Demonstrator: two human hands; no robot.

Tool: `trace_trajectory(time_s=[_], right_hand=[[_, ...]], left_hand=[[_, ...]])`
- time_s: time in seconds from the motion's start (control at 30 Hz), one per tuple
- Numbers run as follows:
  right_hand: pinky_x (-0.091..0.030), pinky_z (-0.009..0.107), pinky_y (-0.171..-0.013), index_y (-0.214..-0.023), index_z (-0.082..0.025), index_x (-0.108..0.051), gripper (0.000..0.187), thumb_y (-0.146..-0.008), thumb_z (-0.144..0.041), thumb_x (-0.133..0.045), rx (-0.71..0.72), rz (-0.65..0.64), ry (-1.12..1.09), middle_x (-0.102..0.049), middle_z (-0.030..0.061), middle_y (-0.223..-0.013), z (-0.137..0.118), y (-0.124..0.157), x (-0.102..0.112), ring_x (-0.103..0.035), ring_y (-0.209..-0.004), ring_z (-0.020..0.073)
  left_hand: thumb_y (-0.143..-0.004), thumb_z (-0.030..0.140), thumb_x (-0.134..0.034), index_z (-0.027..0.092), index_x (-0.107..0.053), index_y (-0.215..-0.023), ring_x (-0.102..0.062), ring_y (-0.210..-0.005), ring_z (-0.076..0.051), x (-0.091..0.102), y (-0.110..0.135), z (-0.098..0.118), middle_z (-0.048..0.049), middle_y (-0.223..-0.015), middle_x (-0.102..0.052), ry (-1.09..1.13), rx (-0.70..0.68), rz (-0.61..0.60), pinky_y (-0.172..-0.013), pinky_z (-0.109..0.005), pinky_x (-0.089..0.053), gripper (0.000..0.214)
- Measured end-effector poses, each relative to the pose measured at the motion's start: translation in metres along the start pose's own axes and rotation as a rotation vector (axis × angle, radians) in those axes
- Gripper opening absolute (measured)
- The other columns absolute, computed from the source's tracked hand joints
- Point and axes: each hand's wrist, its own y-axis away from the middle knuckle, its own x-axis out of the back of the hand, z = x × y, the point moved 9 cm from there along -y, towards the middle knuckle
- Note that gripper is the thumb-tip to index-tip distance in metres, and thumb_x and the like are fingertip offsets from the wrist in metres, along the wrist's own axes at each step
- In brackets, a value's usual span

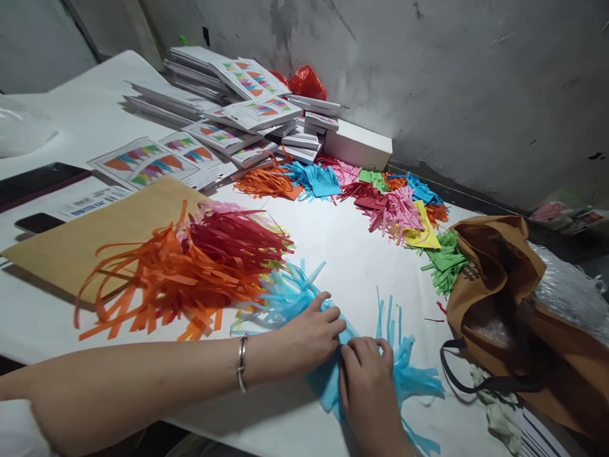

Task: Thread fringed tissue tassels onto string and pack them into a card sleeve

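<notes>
A light-blue tissue paper tassel lies on the white table in front of me, with cut fringe spreading from both ends. My left hand, wearing a bracelet, presses on its middle with curled fingers. Close beside it, my right hand is closed on the same blue paper, its fingertips near the left hand's. To the left are loose orange fringed strips and a dark red fringed bunch, the orange partly over a brown envelope. The paper under both palms is hidden.
Folded fringed bunches in several colours, among them a green one, curve along the back and right. Behind them stand a white box and stacks of printed cards. A brown cloth bag sits at right. A dark phone lies far left.
</notes>
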Motion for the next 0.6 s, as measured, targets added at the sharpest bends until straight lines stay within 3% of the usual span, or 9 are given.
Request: trace_trajectory(time_s=[0.13,0.23,0.3,0.33,0.37,0.47,0.53,0.6], right_hand=[[-0.034,0.046,-0.094,-0.081,-0.021,-0.056,0.028,-0.084,0.004,-0.043,0.092,-0.005,0.160,-0.057,0.0016,-0.076,-0.009,-0.007,-0.002,-0.053,-0.077,0.0225],[-0.035,0.043,-0.092,-0.077,-0.022,-0.054,0.031,-0.086,0.005,-0.039,0.101,0.060,0.170,-0.056,0.0009,-0.073,-0.008,-0.013,0.008,-0.053,-0.074,0.0213],[-0.035,0.042,-0.092,-0.083,-0.021,-0.057,0.029,-0.092,0.001,-0.040,0.066,0.121,0.116,-0.060,0.0005,-0.076,0.000,-0.017,0.023,-0.055,-0.075,0.0200],[-0.035,0.042,-0.093,-0.088,-0.021,-0.058,0.026,-0.094,-0.002,-0.041,0.038,0.164,0.099,-0.062,0.0006,-0.079,0.008,-0.017,0.034,-0.057,-0.077,0.0194],[-0.035,0.043,-0.094,-0.093,-0.020,-0.059,0.024,-0.096,-0.004,-0.042,0.007,0.222,0.105,-0.065,0.0011,-0.082,0.018,-0.016,0.048,-0.059,-0.078,0.0189],[-0.037,0.046,-0.096,-0.098,-0.018,-0.060,0.014,-0.100,-0.013,-0.047,-0.090,0.447,0.298,-0.070,0.0045,-0.086,0.063,0.007,0.109,-0.064,-0.080,0.0195],[-0.042,0.044,-0.088,-0.096,-0.017,-0.062,0.015,-0.102,-0.022,-0.049,-0.137,0.573,0.534,-0.072,0.0077,-0.084,0.097,0.040,0.157,-0.065,-0.077,0.0221],[-0.045,0.039,-0.074,-0.093,-0.016,-0.064,0.019,-0.101,-0.028,-0.051,-0.199,0.662,0.784,-0.073,0.0107,-0.082,0.125,0.082,0.203,-0.066,-0.073,0.0241]], left_hand=[[-0.079,0.019,-0.074,0.018,-0.062,-0.065,-0.051,-0.082,-0.022,0.011,-0.003,-0.007,-0.0024,-0.077,-0.061,0.081,0.035,0.000,-0.096,-0.047,-0.032,0.019],[-0.090,0.018,-0.065,0.019,-0.062,-0.072,-0.051,-0.079,-0.020,0.033,0.005,0.013,-0.0032,-0.080,-0.062,0.096,-0.126,0.088,-0.085,-0.039,-0.038,0.019],[-0.094,0.018,-0.062,0.019,-0.063,-0.079,-0.053,-0.080,-0.020,0.033,0.013,0.027,-0.0035,-0.084,-0.063,0.144,-0.207,0.067,-0.079,-0.034,-0.040,0.015],[-0.093,0.019,-0.064,0.019,-0.064,-0.085,-0.054,-0.083,-0.020,0.028,0.016,0.027,-0.0038,-0.088,-0.064,0.180,-0.181,0.040,-0.078,-0.033,-0.041,0.008],[-0.091,0.021,-0.066,0.020,-0.064,-0.091,-0.056,-0.086,-0.020,0.021,0.018,0.024,-0.0043,-0.094,-0.066,0.213,-0.115,0.019,-0.079,-0.032,-0.043,0.003],[-0.083,0.034,-0.074,0.024,-0.065,-0.106,-0.060,-0.097,-0.025,-0.005,0.026,0.004,-0.0054,-0.113,-0.067,0.270,0.097,0.025,-0.082,-0.033,-0.046,0.026],[-0.077,0.036,-0.077,0.027,-0.066,-0.110,-0.061,-0.101,-0.029,-0.017,0.030,-0.005,-0.0058,-0.118,-0.067,0.256,0.143,0.063,-0.085,-0.037,-0.047,0.036],[-0.074,0.029,-0.076,0.028,-0.068,-0.109,-0.063,-0.102,-0.030,-0.018,0.030,-0.010,-0.0057,-0.119,-0.069,0.236,0.155,0.110,-0.087,-0.038,-0.049,0.036]])
